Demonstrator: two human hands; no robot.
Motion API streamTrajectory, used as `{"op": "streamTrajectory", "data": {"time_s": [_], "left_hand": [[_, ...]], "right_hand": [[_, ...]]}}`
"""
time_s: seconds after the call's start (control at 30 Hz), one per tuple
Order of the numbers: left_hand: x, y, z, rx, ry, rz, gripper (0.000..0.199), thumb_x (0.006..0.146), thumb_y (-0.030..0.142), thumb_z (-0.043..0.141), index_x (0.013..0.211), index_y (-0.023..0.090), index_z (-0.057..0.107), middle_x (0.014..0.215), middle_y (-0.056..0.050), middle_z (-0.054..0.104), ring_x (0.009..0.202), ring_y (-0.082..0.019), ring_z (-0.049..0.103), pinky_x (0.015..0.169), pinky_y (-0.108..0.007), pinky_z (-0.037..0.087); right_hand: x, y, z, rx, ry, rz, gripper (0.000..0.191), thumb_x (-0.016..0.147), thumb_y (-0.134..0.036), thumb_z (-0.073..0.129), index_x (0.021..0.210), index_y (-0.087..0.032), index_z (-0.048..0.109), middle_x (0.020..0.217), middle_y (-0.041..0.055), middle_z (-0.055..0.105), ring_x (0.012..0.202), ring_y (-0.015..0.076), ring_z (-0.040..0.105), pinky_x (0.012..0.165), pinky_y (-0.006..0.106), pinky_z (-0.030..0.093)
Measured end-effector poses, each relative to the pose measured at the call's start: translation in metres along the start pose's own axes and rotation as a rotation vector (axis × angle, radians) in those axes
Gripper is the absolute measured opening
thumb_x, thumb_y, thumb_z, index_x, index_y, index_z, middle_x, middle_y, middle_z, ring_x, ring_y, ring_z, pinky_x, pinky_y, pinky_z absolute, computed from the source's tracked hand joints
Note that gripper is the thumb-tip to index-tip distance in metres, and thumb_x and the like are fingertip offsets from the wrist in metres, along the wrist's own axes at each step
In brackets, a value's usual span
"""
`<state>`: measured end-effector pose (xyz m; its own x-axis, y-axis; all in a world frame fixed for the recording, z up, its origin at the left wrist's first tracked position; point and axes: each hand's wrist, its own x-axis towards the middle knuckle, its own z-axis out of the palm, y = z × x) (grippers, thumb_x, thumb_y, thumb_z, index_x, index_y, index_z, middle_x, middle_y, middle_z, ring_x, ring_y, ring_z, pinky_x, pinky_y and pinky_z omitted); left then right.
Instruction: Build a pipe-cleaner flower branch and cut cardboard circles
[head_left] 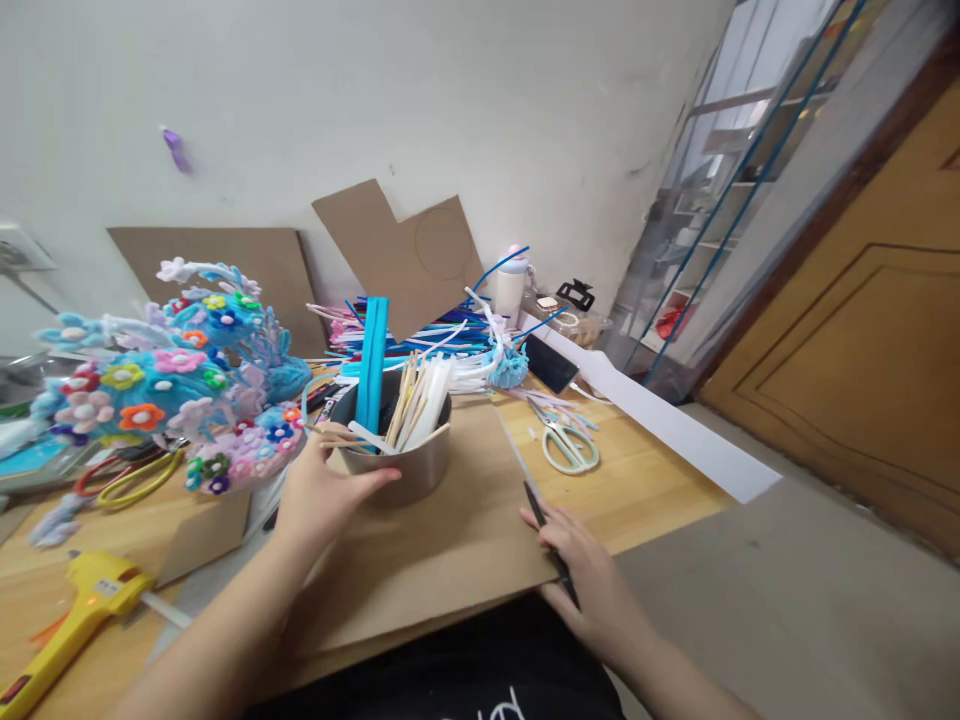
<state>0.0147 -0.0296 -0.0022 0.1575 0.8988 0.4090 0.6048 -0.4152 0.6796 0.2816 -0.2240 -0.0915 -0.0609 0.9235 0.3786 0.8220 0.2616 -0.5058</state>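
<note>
My left hand is wrapped round the left side of a grey round container, its thumb against the near wall and its fingertips partly hidden. Wooden sticks, whitish glue sticks and a bright blue strip stand up out of the container. It rests on a brown cardboard sheet at the table's front edge. My right hand holds a dark pen at the sheet's right edge, the pen's upper end pointing away from me.
On the left are fuzzy flower crafts, yellow-handled scissors and a yellow glue gun. To the right lie pale-handled scissors, a phone and white paper. Pipe cleaners and cut cardboard stand behind.
</note>
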Motion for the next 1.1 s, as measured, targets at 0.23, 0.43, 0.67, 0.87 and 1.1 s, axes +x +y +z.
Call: {"op": "streamTrajectory", "data": {"time_s": [0.23,0.43,0.67,0.87,1.1], "left_hand": [[-0.014,0.021,-0.003,-0.108,-0.028,0.075,0.056,0.054,0.047,0.083,0.095,0.02,0.056,0.092,-0.003,0.066,0.09,-0.026,0.064,0.082,-0.038,0.05],[-0.026,0.034,0.011,-0.108,-0.105,0.034,0.056,0.051,0.05,0.083,0.088,0.019,0.054,0.091,-0.003,0.063,0.089,-0.026,0.062,0.081,-0.037,0.048],[-0.036,0.03,0.023,-0.101,-0.168,0.055,0.057,0.051,0.049,0.084,0.086,0.021,0.048,0.08,0.002,0.059,0.081,-0.023,0.061,0.073,-0.033,0.046],[-0.036,0.026,0.026,-0.076,-0.175,0.075,0.055,0.053,0.05,0.082,0.086,0.021,0.048,0.08,0.002,0.057,0.079,-0.022,0.059,0.074,-0.034,0.046],[-0.031,0.028,0.024,-0.02,-0.181,0.102,0.053,0.056,0.047,0.082,0.089,0.021,0.05,0.087,-0.001,0.057,0.085,-0.024,0.059,0.079,-0.037,0.047]], "right_hand": [[0.054,-0.019,0.024,0.111,-0.018,0.243,0.042,0.074,-0.016,0.058,0.113,-0.02,0.044,0.133,0.0152,0.051,0.133,0.032,0.037,0.105,0.054,0.034],[0.064,-0.016,0.02,0.197,-0.034,0.358,0.065,0.065,-0.03,0.074,0.12,-0.021,0.04,0.123,0.013,0.055,0.113,0.0301,0.054,0.093,0.046,0.045],[0.048,-0.011,0.019,0.083,0.019,0.426,0.052,0.075,-0.035,0.067,0.118,-0.02,0.04,0.125,0.0127,0.054,0.116,0.0301,0.052,0.097,0.046,0.042],[0.047,-0.012,0.022,0.054,0.054,0.374,0.048,0.076,-0.034,0.066,0.116,-0.021,0.042,0.126,0.0112,0.055,0.117,0.0301,0.051,0.096,0.046,0.043],[0.045,-0.011,0.011,0.148,0.005,0.368,0.071,0.065,-0.033,0.075,0.125,-0.02,0.039,0.136,0.0129,0.049,0.127,0.0315,0.044,0.103,0.049,0.039]]}}
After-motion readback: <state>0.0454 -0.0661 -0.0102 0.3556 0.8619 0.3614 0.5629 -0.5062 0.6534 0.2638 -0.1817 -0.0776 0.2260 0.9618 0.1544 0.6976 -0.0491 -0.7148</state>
